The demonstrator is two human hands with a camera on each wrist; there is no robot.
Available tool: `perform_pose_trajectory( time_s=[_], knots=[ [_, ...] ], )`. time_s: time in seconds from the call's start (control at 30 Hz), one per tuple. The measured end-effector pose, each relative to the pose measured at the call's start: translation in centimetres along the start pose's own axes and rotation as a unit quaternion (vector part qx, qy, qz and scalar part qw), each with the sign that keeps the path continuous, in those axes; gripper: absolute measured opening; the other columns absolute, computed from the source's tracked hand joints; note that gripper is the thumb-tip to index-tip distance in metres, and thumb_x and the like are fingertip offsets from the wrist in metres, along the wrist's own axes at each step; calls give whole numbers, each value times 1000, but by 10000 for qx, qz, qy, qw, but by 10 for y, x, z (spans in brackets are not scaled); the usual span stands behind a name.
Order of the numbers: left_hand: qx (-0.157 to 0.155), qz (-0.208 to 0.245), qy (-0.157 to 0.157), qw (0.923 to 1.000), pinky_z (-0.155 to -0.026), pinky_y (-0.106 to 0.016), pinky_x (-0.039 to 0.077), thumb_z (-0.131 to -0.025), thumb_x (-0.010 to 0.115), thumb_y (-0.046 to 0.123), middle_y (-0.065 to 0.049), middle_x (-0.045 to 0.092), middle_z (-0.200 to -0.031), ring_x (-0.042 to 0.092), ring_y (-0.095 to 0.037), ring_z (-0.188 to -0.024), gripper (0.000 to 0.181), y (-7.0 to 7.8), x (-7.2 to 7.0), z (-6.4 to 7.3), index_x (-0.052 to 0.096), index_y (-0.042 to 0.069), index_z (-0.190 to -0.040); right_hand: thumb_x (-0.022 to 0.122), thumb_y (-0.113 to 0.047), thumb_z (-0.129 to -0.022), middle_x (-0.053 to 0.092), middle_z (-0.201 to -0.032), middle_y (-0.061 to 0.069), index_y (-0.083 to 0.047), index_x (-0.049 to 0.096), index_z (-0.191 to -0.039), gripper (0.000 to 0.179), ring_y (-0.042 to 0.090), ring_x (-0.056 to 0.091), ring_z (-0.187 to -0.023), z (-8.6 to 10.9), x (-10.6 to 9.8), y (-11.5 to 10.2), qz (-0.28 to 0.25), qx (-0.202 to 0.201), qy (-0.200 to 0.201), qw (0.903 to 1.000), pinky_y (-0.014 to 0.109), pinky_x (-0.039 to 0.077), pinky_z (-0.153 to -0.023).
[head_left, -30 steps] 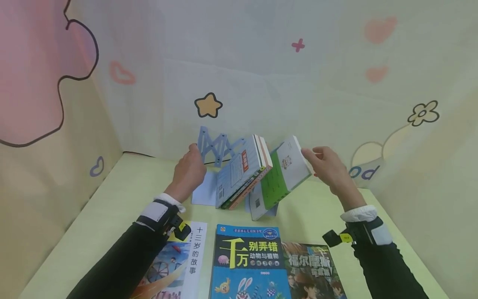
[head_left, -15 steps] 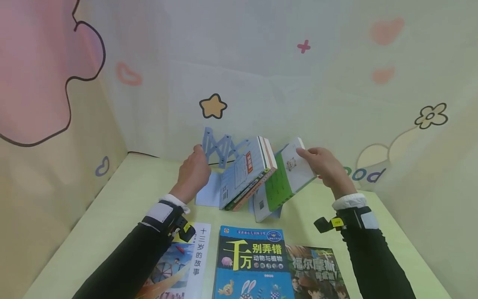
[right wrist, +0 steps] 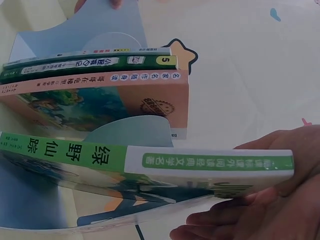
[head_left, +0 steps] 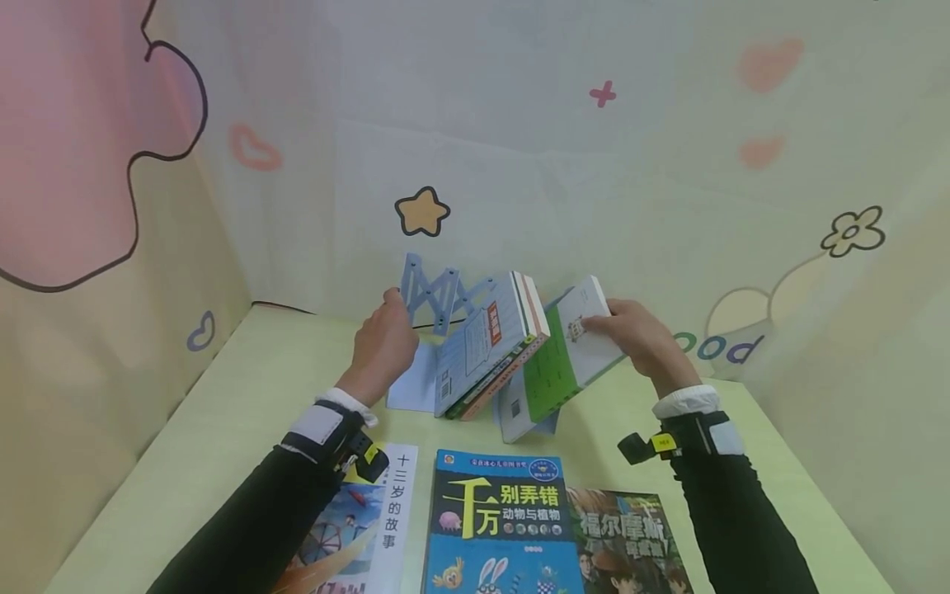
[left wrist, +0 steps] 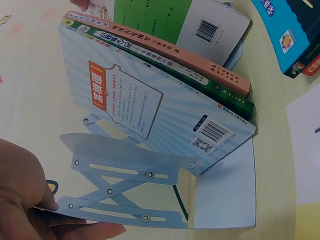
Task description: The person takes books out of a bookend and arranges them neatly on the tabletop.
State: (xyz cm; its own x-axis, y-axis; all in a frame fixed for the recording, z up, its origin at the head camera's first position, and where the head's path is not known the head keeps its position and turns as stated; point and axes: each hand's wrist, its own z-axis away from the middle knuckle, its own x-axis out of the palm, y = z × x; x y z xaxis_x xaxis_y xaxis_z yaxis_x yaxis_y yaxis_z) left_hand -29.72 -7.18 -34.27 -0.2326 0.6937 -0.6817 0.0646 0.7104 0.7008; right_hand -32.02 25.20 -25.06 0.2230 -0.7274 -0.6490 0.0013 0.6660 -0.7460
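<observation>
A pale blue folding metal book rack [head_left: 430, 297] stands at the back of the table. My left hand [head_left: 384, 342] pinches its left end plate, thumb inside and fingers outside in the left wrist view. Within the rack several books lean together, a light-blue-covered book [left wrist: 125, 85] nearest that hand, then one with a green spine [left wrist: 225, 97] and one with an orange spine [left wrist: 220, 70]. To their right a green and white book [head_left: 549, 375] tilts the same way. My right hand [head_left: 647, 338] grips its upper outer edge, thumb over the cover; fingers lie under it in the right wrist view.
Across the front of the table lie three flat books: one with a white title strip [head_left: 393, 503] partly under the left forearm, a blue one [head_left: 500, 520] in the middle, and a dark one [head_left: 631, 536] at right. A patterned cloth wall [head_left: 519, 181] stands behind the rack.
My right hand has moved left and further onto the green and white book; its thumb now lies across the cover. The left hand keeps its hold on the rack.
</observation>
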Motion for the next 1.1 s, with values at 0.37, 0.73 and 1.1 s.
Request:
perform_pose_trajectory(
  time_s=[0.37,0.73,1.1],
  knots=[
    [63,-12,16,10000,-56,-39,47,-99,53,1,-24,67,-99,66,-34,-76,37,1,0,1,43,-11,-133,50,-17,-108,58,-135,32,6,37,-154,53,44,67,-113,16,9,-3,77,-166,176,9997,46,59,-90],
    [66,-40,50,10000,-55,-39,47,-100,53,2,-24,66,-98,66,-34,-75,37,0,0,1,43,-11,-133,54,-17,-105,58,-134,33,-1,40,-154,53,52,65,-113,46,31,-17,436,-374,837,9948,59,58,-83],
    [-30,-49,-13,10000,-56,-37,45,-100,54,2,-24,66,-101,66,-34,-77,40,1,0,1,41,-10,-136,54,-9,-102,59,-128,28,4,53,-140,40,52,67,-106,68,52,-16,576,-1329,1462,9786,63,58,-74]
  ],
)
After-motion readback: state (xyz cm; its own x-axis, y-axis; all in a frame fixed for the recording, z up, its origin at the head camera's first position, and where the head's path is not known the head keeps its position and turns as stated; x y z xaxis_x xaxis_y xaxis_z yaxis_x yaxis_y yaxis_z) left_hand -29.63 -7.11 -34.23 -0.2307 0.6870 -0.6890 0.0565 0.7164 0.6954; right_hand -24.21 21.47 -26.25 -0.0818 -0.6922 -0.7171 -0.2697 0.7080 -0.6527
